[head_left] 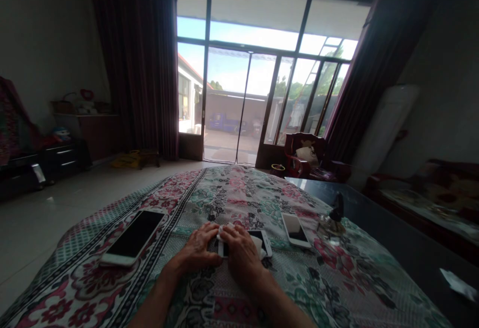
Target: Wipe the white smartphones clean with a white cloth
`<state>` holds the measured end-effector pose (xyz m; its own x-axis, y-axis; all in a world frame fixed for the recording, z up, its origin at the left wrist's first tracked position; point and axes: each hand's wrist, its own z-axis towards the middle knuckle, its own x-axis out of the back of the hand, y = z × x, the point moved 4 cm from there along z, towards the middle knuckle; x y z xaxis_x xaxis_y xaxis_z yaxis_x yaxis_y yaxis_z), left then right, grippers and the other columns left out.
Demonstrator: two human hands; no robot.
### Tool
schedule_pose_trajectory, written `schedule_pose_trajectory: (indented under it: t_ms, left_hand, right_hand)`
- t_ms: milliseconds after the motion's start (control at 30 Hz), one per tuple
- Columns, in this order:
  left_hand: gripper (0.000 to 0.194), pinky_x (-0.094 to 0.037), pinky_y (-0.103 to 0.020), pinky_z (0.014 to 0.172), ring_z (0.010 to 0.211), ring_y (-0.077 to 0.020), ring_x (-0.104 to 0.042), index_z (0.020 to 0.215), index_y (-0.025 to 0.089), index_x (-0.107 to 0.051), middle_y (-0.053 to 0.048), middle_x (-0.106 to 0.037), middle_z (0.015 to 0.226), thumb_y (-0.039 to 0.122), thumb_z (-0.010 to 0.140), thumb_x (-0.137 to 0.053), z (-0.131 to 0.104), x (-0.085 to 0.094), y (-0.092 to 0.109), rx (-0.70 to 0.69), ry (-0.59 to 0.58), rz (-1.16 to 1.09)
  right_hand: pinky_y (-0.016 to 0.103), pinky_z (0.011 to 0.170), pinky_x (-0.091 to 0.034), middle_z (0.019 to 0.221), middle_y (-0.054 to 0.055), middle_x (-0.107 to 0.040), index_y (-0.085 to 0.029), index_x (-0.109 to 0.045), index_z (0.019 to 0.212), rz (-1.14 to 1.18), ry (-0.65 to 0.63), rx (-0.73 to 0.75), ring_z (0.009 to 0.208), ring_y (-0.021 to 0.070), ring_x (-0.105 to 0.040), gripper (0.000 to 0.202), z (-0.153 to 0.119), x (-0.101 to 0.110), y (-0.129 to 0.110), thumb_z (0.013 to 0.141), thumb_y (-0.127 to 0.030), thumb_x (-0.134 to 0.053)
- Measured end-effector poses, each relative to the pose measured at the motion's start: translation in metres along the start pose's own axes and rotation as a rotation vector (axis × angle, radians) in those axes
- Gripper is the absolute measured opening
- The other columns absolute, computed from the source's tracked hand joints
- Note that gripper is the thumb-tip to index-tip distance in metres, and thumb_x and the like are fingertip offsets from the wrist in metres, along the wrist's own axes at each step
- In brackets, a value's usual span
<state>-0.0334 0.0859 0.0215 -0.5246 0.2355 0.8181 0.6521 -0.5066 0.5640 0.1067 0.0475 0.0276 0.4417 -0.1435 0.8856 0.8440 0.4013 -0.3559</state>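
A white phone with a dark screen lies sideways on the patterned cloth, partly under my hands. My right hand rests over it, fingers pressed on a white tissue that bunches out on both sides. At the phone's left end, my left hand touches its edge with thumb and fingers apart. Further left lies a larger white-framed phone, screen dark. Another white phone lies to the right of my hands.
Beyond the right-hand phone is a small dark object on a clear base. A dark glossy table runs along the right, with a white packet on it. A wooden armchair stands near the glass doors.
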Motion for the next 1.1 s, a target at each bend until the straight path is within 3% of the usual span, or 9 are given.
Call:
schedule_pose_trajectory:
  t_ms: [133,233,467,600,867,1100]
  left_hand:
    - [0.068,-0.021,-0.043,0.116,0.140,-0.0312,-0.027,0.129,0.022,-0.054,-0.006,-0.045,0.145,0.031,0.063,-0.067,-0.002,0.002,0.003,0.068,-0.019,0.023]
    - [0.070,-0.018,-0.042,0.117,0.141,-0.0302,-0.025,0.132,0.018,-0.052,-0.008,-0.041,0.148,0.031,0.065,-0.065,-0.005,0.004,0.007,0.097,-0.052,0.045]
    - [0.081,-0.017,-0.042,0.117,0.143,-0.0295,-0.022,0.140,0.017,-0.042,-0.010,-0.034,0.152,0.034,0.064,-0.065,-0.003,0.005,0.010,0.127,-0.072,0.085]
    - [0.076,-0.018,-0.043,0.117,0.143,-0.0285,-0.022,0.138,0.021,-0.045,-0.007,-0.036,0.151,0.034,0.065,-0.064,0.002,0.000,0.002,0.107,-0.069,0.090]
    - [0.077,-0.021,-0.039,0.117,0.141,-0.0288,-0.027,0.134,0.018,-0.051,-0.007,-0.040,0.149,0.036,0.061,-0.070,0.009,-0.007,-0.017,0.067,-0.004,0.058]
    - [0.076,-0.021,-0.041,0.116,0.141,-0.0292,-0.027,0.132,0.020,-0.053,-0.008,-0.041,0.149,0.039,0.061,-0.072,0.008,-0.001,-0.009,0.075,-0.022,0.043]
  right_hand:
    - [0.032,0.101,-0.033,0.121,-0.001,-0.064,-0.028,-0.067,0.106,0.047,0.045,0.096,0.110,0.0188,-0.051,0.032,-0.009,0.004,-0.012,0.084,-0.015,-0.048]
    - [0.030,0.095,-0.036,0.109,-0.001,-0.068,-0.027,-0.069,0.094,0.053,0.073,0.078,0.100,0.0180,-0.054,0.028,-0.012,0.010,-0.011,0.083,-0.013,-0.048]
    - [0.031,0.097,-0.033,0.113,0.001,-0.067,-0.024,-0.069,0.098,-0.012,0.146,-0.054,0.105,0.0203,-0.051,0.033,-0.007,0.014,0.005,0.081,-0.008,-0.046]
    - [0.032,0.095,-0.034,0.118,0.000,-0.064,-0.026,-0.066,0.106,-0.012,0.119,0.014,0.104,0.0199,-0.051,0.032,-0.007,0.010,0.001,0.083,-0.013,-0.047]
    - [0.031,0.086,-0.038,0.107,-0.003,-0.068,-0.025,-0.070,0.091,0.021,0.123,0.076,0.095,0.0189,-0.054,0.022,-0.014,0.006,-0.007,0.080,-0.017,-0.053]
    - [0.029,0.090,-0.036,0.104,0.000,-0.070,-0.024,-0.071,0.089,-0.037,0.175,-0.114,0.097,0.0182,-0.055,0.026,-0.011,0.022,0.015,0.084,-0.013,-0.048]
